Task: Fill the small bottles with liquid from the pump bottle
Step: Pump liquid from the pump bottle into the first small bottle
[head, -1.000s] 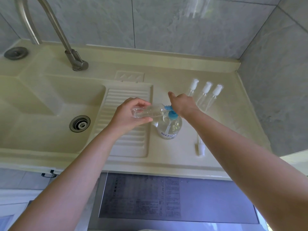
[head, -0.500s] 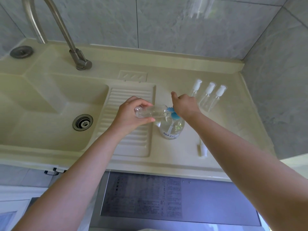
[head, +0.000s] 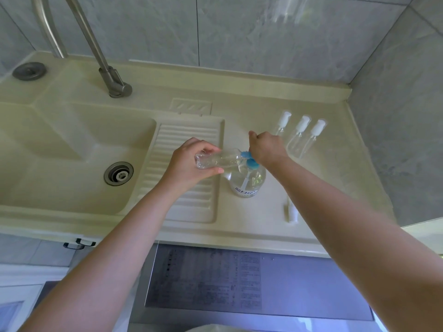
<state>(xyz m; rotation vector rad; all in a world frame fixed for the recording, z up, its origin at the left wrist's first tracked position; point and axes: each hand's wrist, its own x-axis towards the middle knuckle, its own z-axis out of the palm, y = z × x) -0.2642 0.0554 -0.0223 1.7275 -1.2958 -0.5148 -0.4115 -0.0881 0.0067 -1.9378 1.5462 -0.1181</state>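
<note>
My left hand [head: 189,164] grips a small clear bottle [head: 219,161] held sideways, its open mouth against the blue nozzle of the pump bottle [head: 248,182]. The pump bottle is clear and round with a blue pump head and stands on the cream counter beside the ribbed drainboard. My right hand [head: 266,147] rests closed on top of the blue pump head. Three small clear bottles with white spray caps [head: 299,137] stand in a row behind my right hand. A loose white spray cap with its tube [head: 293,212] lies on the counter near the front edge.
A cream sink basin with a metal drain [head: 118,174] lies to the left, a steel tap [head: 96,49] behind it. The ribbed drainboard [head: 187,202] sits under my left hand. Grey tiled walls close the back and right. A grey appliance top [head: 239,283] is below the counter.
Both hands stay at the pump bottle with the small bottle at the nozzle. The view has shifted slightly; no clear movement of the objects.
</note>
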